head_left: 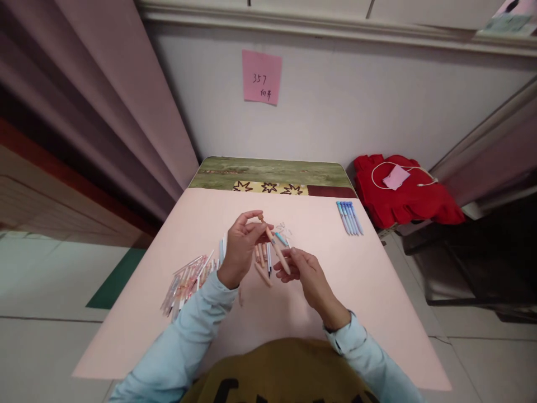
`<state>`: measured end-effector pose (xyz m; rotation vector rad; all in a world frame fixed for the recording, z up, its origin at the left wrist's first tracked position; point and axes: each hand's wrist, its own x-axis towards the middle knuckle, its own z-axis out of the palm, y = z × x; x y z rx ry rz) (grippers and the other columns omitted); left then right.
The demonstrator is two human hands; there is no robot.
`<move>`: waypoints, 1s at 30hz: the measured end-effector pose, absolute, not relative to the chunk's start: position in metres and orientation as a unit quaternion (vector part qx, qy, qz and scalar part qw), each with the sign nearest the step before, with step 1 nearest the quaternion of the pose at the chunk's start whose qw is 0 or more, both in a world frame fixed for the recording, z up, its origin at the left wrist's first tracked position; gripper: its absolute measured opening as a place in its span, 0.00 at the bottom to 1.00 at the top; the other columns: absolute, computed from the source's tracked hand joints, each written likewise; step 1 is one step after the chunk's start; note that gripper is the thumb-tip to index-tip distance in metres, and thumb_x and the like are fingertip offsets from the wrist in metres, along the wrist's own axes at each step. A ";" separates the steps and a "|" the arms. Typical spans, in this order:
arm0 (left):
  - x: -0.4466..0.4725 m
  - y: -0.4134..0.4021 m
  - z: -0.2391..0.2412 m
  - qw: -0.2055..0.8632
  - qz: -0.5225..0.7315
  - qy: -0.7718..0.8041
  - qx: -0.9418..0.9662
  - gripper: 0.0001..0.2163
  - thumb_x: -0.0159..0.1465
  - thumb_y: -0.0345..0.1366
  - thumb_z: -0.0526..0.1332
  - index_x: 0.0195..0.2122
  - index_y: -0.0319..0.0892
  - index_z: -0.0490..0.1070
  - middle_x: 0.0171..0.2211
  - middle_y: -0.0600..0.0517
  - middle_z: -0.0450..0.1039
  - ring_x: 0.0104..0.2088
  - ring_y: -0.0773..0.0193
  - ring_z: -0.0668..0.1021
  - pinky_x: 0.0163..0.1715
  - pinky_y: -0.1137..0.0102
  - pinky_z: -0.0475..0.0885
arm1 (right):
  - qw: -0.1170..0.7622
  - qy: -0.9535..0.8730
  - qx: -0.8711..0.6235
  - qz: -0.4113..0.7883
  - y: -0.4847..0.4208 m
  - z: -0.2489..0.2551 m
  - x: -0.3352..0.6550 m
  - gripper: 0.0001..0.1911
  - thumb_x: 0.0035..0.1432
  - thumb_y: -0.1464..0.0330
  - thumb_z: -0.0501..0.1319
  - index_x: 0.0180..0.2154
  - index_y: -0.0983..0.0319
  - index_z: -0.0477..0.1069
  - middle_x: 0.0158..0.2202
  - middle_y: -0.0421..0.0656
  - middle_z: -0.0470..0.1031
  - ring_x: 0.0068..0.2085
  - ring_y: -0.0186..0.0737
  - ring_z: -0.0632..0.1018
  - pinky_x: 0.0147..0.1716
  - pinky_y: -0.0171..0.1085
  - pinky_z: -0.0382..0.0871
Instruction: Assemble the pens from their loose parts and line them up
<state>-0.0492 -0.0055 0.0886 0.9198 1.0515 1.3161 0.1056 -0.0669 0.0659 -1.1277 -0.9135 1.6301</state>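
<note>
A peach-coloured pen with a brown top slants down to the right between my two hands. My left hand is closed on its upper part, with thumb and fingers near the brown end. At the lower end, my right hand pinches the barrel between thumb and fingers. Below the pen lie several peach pen parts and thin white-and-dark refills, partly hidden by the hands. A blue pen piece and some tiny loose parts rest just beyond.
To the left on the pink table spreads a pile of pen parts and refills. Several blue-to-purple pens stand in a neat row at the back right. A red cushion with a white cable sits beyond the right edge.
</note>
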 end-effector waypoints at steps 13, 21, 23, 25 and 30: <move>-0.044 -0.004 0.086 0.574 0.545 0.455 0.408 0.19 0.55 0.40 0.69 0.44 0.40 0.68 0.30 0.49 0.79 0.27 0.63 0.79 0.31 0.67 0.76 | 0.481 -0.342 -0.460 0.663 -0.079 0.062 0.096 0.18 0.51 0.55 0.69 0.30 0.64 0.74 0.22 0.39 0.74 0.22 0.30 0.71 0.24 0.31 0.64; -0.040 -0.009 0.088 0.562 0.554 0.446 0.423 0.18 0.57 0.39 0.67 0.46 0.39 0.68 0.29 0.51 0.79 0.26 0.65 0.78 0.31 0.68 0.75 | 0.456 -0.367 -0.454 0.672 -0.081 0.059 0.098 0.21 0.52 0.52 0.68 0.32 0.64 0.73 0.23 0.41 0.75 0.23 0.31 0.71 0.25 0.32 0.65; -0.039 -0.010 0.091 0.558 0.552 0.443 0.433 0.19 0.57 0.39 0.67 0.48 0.39 0.69 0.29 0.51 0.79 0.26 0.65 0.78 0.31 0.68 0.75 | 0.446 -0.371 -0.446 0.681 -0.079 0.058 0.098 0.21 0.51 0.52 0.69 0.35 0.64 0.73 0.24 0.41 0.76 0.24 0.32 0.73 0.25 0.32 0.65; -0.038 -0.012 0.093 0.550 0.552 0.443 0.444 0.19 0.58 0.39 0.67 0.49 0.39 0.69 0.30 0.50 0.79 0.27 0.65 0.78 0.32 0.69 0.75 | 0.452 -0.375 -0.441 0.678 -0.077 0.057 0.098 0.21 0.51 0.53 0.69 0.37 0.63 0.72 0.25 0.41 0.77 0.25 0.33 0.74 0.26 0.33 0.66; -0.035 -0.017 0.096 0.541 0.558 0.440 0.449 0.28 0.58 0.38 0.67 0.60 0.42 0.62 0.29 0.53 0.78 0.26 0.66 0.78 0.31 0.69 0.75 | 0.474 -0.380 -0.448 0.655 -0.078 0.052 0.097 0.20 0.51 0.53 0.69 0.35 0.63 0.73 0.26 0.42 0.78 0.26 0.34 0.76 0.30 0.35 0.70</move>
